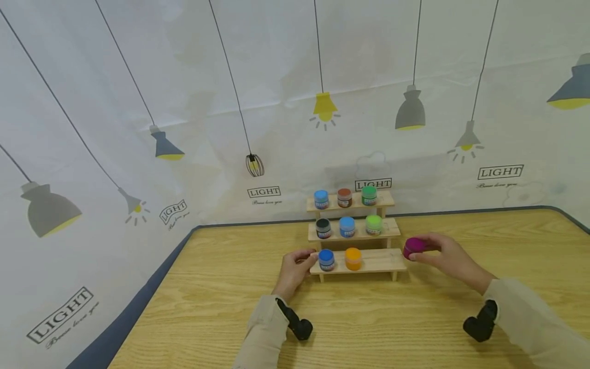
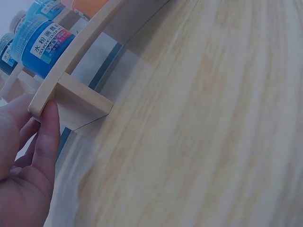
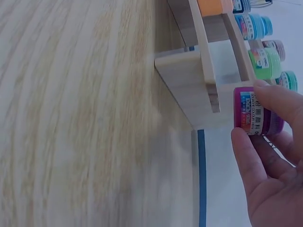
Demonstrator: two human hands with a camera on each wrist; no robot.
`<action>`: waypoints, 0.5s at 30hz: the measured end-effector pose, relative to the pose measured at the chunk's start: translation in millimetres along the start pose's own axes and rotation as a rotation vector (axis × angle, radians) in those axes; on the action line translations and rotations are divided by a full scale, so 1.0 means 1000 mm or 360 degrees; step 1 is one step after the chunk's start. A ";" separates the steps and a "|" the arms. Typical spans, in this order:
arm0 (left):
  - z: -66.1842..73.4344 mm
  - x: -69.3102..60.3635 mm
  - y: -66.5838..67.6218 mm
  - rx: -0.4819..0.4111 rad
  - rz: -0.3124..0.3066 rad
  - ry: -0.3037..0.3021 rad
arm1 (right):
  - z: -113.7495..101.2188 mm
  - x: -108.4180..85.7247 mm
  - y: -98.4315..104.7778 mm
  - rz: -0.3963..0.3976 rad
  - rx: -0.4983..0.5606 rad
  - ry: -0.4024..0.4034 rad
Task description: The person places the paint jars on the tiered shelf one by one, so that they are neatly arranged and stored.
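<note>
A three-step wooden display rack (image 1: 381, 261) carries gouache paint jars. On its lowest step stand a blue jar (image 1: 327, 260) and an orange jar (image 1: 353, 259); the right part of that step is bare. My left hand (image 1: 293, 270) pinches the left end of this step between thumb and fingers, as the left wrist view shows at the board's end (image 2: 41, 97). Just off the rack's right end, my right hand (image 1: 449, 256) holds a purple paint jar (image 3: 250, 111) by its sides, above the table. The jar's label faces the right wrist camera.
The middle step holds a black jar (image 1: 323, 228), a light blue jar (image 1: 348, 226) and a light green jar (image 1: 374, 225). Up top are a blue jar (image 1: 321, 199), a brown jar (image 1: 344, 198) and a green jar (image 1: 369, 196). A lamp-printed curtain (image 1: 286, 128) hangs behind the wooden table (image 1: 369, 328).
</note>
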State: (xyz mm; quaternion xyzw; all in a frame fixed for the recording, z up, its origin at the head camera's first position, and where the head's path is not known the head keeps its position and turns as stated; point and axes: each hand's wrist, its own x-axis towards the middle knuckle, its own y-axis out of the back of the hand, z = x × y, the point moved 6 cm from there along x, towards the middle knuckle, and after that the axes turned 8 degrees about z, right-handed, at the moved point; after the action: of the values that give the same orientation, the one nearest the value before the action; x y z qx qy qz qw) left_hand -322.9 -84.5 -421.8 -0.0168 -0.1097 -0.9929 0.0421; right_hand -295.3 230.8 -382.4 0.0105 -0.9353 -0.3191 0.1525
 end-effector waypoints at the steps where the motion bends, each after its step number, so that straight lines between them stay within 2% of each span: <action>1: 0.005 -0.003 0.001 0.0008 0.0002 0.0008 | -0.002 0.000 -0.001 -0.0004 0.0003 0.0006; 4: 0.016 -0.012 0.001 0.0032 0.0009 0.0010 | -0.010 0.001 -0.004 -0.0011 0.0023 0.0041; 7: 0.020 -0.014 0.001 0.0038 0.0008 0.0009 | -0.015 0.002 -0.007 -0.0010 0.0043 0.0068; 10: 0.014 -0.010 0.001 0.0021 -0.0003 0.0007 | -0.019 0.004 -0.013 -0.0013 0.0070 0.0093; 15: -0.007 0.004 -0.001 -0.0019 -0.0008 0.0000 | -0.028 0.009 -0.025 -0.0060 0.0123 0.0135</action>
State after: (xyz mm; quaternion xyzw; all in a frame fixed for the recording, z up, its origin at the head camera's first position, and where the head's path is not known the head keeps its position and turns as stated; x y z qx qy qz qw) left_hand -327.2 -85.6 -428.2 -0.0169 -0.1038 -0.9937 0.0394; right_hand -297.3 193.7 -374.3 0.0474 -0.9393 -0.2849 0.1854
